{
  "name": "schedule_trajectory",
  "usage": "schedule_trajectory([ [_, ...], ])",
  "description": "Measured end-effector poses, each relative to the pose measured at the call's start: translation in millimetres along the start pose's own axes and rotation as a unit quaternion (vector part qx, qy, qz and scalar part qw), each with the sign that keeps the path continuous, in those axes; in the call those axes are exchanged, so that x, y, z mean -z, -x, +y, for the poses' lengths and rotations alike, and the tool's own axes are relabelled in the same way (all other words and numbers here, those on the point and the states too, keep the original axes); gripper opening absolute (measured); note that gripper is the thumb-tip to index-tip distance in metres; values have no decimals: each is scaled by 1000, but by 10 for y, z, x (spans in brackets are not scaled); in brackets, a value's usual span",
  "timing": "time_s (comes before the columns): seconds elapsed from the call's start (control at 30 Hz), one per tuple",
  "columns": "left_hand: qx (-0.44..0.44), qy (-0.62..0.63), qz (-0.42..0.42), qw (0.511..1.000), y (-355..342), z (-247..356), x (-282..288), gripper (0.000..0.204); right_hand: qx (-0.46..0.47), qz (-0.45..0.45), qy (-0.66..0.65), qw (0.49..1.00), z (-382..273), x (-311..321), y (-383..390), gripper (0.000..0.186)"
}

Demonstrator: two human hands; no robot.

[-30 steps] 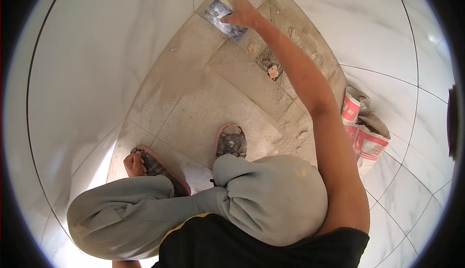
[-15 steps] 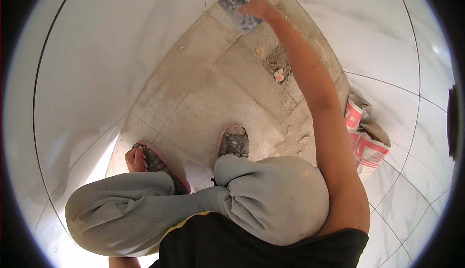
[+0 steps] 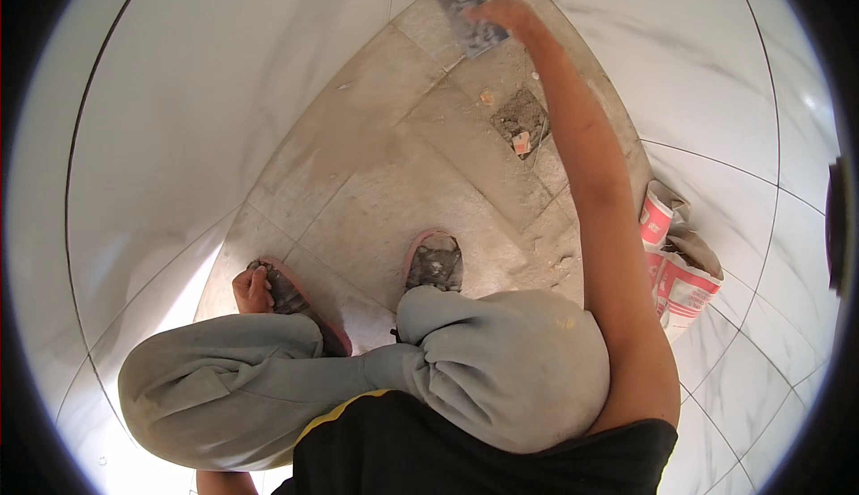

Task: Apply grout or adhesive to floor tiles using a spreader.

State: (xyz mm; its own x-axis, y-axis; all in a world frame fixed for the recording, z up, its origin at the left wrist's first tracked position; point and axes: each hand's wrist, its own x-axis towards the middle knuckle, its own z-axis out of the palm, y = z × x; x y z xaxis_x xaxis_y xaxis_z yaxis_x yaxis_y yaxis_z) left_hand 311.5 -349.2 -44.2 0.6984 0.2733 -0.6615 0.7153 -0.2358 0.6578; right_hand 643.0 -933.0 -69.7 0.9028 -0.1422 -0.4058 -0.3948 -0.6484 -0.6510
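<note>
At the far end of the floor, my right hand [image 3: 508, 13] grips a flat, dark grey-and-white patterned piece [image 3: 472, 25] with a pale edge, perhaps card. It lies low over the floor tiles [image 3: 358, 173], close to the corner; its exact kind is not clear. My left hand [image 3: 253, 290] is beside my left shoe [image 3: 291, 296], fingers curled in and nothing visible in them. Grey dust covers both that shoe and my right shoe [image 3: 434, 260].
A dark broken patch [image 3: 519, 119] with rubble and a small pale scrap [image 3: 522, 143] interrupts the floor. Red-and-white torn bags [image 3: 684, 285] lean against the right wall. Marbled tile walls [image 3: 206, 74] close in on both sides. Dust and crumbs lie along the right side.
My right hand has shifted slightly to the right, taking the patterned piece with it. The left hand stays by the shoe. The view has tilted a little.
</note>
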Motion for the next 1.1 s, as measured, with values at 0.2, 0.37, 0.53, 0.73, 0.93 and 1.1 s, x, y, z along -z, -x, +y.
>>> schedule_trajectory([
  [0.2,-10,28,-34,999,2,238,-130,36,7,26,9,1000,430,309,-296,40],
  [0.37,-23,42,-12,999,-1,-1,4,35,19,-25,-2,1000,-47,-22,-9,41],
  [0.53,-42,52,-21,998,-28,60,-48,36,-42,-89,-17,995,72,35,-122,56],
  [0.73,-3,15,-1,1000,61,177,-66,37,26,-74,115,990,-378,-93,87,70],
  [0.93,-36,45,8,998,1,-80,4,37,108,-59,156,980,-355,-403,81,55],
  [1.1,-24,8,-14,1000,32,105,-38,36,47,43,206,977,-370,280,348,53],
])
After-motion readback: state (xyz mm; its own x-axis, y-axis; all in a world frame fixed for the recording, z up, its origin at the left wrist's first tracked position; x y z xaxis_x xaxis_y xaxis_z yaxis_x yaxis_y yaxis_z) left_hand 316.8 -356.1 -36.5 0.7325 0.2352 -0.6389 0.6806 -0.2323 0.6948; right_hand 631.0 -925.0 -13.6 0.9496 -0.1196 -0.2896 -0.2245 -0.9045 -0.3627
